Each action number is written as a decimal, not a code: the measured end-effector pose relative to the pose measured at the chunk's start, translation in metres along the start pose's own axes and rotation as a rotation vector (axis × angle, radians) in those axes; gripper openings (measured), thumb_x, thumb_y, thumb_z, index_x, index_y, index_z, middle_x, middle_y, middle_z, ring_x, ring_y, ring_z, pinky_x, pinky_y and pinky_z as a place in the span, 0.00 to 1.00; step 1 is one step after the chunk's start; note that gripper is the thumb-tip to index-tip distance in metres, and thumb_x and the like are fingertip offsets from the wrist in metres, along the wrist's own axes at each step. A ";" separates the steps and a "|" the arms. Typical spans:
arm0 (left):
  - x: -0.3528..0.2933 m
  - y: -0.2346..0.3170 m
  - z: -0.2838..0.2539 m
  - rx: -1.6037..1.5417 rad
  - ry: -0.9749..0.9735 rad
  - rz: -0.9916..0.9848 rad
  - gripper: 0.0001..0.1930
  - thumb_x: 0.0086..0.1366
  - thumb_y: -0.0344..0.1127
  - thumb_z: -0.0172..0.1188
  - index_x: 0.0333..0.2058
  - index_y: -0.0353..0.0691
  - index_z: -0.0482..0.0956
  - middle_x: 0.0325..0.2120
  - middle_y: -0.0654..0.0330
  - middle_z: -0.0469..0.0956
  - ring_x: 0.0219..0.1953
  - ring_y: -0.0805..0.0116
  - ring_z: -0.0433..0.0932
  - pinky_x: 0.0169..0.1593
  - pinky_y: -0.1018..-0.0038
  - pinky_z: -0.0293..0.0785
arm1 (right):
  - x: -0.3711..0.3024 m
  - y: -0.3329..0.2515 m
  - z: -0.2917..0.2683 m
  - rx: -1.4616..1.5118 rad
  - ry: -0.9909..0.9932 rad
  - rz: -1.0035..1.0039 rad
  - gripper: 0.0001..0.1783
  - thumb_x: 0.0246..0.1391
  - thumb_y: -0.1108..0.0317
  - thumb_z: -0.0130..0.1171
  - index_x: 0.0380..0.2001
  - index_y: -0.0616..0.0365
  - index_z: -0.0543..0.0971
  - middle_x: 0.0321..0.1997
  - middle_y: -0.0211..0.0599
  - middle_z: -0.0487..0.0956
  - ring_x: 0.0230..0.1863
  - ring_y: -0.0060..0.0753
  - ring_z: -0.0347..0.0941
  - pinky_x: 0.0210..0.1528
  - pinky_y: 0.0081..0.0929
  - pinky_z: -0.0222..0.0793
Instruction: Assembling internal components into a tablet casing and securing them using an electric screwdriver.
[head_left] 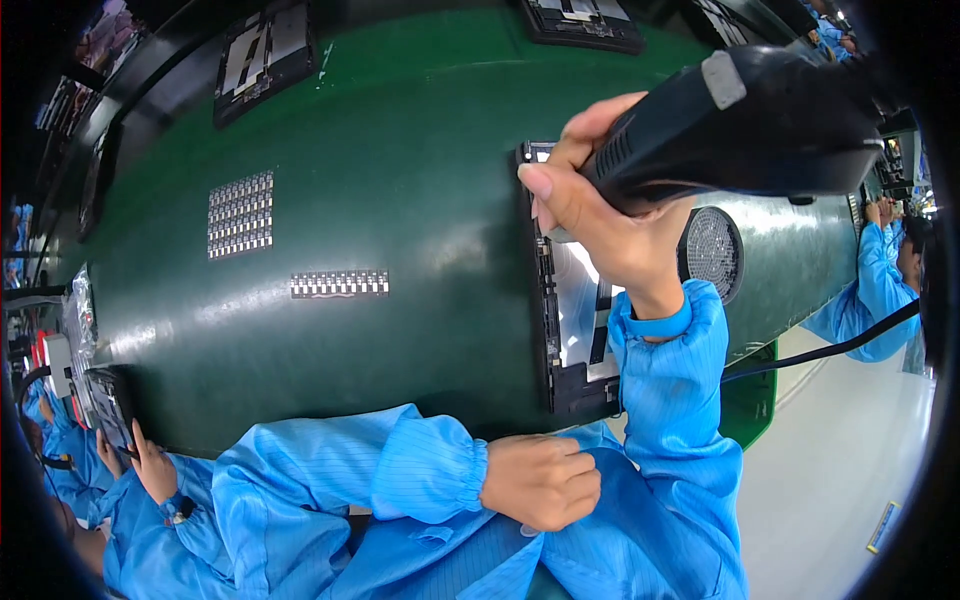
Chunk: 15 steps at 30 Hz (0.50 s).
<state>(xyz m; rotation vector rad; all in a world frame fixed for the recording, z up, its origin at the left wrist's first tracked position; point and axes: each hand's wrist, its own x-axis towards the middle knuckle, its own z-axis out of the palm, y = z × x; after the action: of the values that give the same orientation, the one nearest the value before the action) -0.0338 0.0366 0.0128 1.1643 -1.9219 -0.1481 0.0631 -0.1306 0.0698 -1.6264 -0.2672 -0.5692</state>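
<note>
My right hand (615,215) is raised over the table, fingers wrapped round the handle of a black handheld scanner (760,130), whose wide head points to the right. Beneath that hand and forearm lies an opened tablet-like device (575,310) with a black frame and silvery panels, partly covered by the arm. My left hand (540,482) rests closed in a fist in front of my body, just off the table's near edge, and nothing shows in it. Right of the device sits a round black dish (713,255) with a grey, grainy-looking inside.
Two sheets of small labels, one larger (240,215) and one a single strip (340,284), lie on the green table (420,200). More opened devices (265,60) line the far side. A co-worker's hand (152,465) holds a black device at left. A black cable (820,355) runs at right.
</note>
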 end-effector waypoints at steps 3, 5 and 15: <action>0.005 -0.001 0.011 -0.017 0.014 0.038 0.13 0.46 0.32 0.57 0.29 0.28 0.75 0.26 0.54 0.73 0.28 0.65 0.73 0.30 0.74 0.70 | 0.001 0.003 -0.001 -0.015 -0.006 -0.027 0.20 0.44 0.84 0.63 0.38 0.61 0.67 0.19 0.36 0.75 0.18 0.23 0.72 0.21 0.18 0.69; 0.008 -0.003 0.016 -0.005 0.020 0.042 0.12 0.45 0.32 0.57 0.28 0.28 0.75 0.26 0.54 0.74 0.28 0.64 0.73 0.31 0.73 0.71 | 0.000 0.005 -0.001 -0.008 0.007 -0.049 0.20 0.43 0.84 0.64 0.38 0.62 0.68 0.20 0.36 0.75 0.18 0.23 0.72 0.21 0.18 0.69; 0.024 -0.021 0.020 0.170 0.146 -0.051 0.09 0.43 0.32 0.57 0.22 0.31 0.77 0.31 0.49 0.77 0.41 0.54 0.76 0.48 0.56 0.73 | 0.010 -0.022 -0.019 -0.069 0.119 -0.238 0.23 0.48 0.79 0.59 0.48 0.67 0.65 0.18 0.38 0.73 0.17 0.28 0.71 0.25 0.27 0.72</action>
<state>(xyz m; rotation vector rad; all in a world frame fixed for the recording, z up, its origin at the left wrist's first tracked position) -0.0383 0.0006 0.0047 1.2999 -1.8040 0.0735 0.0568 -0.1479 0.0950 -1.6310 -0.3581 -0.8618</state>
